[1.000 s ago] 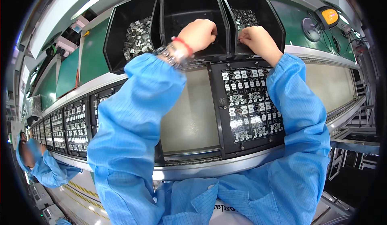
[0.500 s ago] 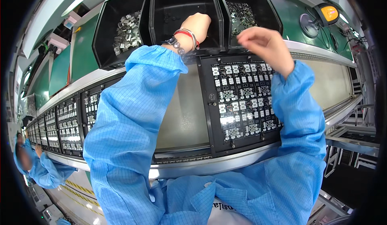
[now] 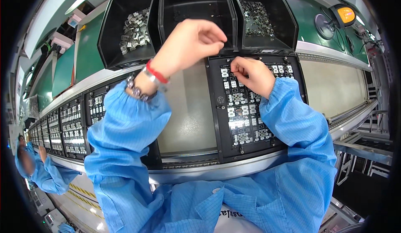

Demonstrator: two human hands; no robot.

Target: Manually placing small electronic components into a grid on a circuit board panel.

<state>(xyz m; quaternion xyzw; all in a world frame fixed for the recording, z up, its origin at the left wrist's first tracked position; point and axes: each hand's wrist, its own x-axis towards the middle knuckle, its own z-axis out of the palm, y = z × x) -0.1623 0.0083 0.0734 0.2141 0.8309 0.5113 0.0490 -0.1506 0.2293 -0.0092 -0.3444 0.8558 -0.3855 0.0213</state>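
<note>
My right hand (image 3: 254,76) is closed in a pinch over the upper left part of a circuit board panel (image 3: 242,122) set in a black frame. Whatever its fingertips hold is hidden. My left hand (image 3: 190,45), with a red cord and bracelets at the wrist, hovers at the near edge of the middle black bin (image 3: 192,1). Its thumb and fingers are curled together, and anything between them is too small to make out. White pads and small chips in rows cover the black panel.
The left bin (image 3: 108,37) holds a heap of silvery metal parts (image 3: 135,30); the right bin (image 3: 284,32) holds small dark parts (image 3: 257,18). More framed panels (image 3: 71,128) line the conveyor to the left, where a person in blue (image 3: 46,172) works. An orange-topped device (image 3: 346,15) stands far right.
My left hand has come out of the middle bin, back toward me and left. My right hand has moved from near the right bin down and left onto the panel, its fingers now pinched.
</note>
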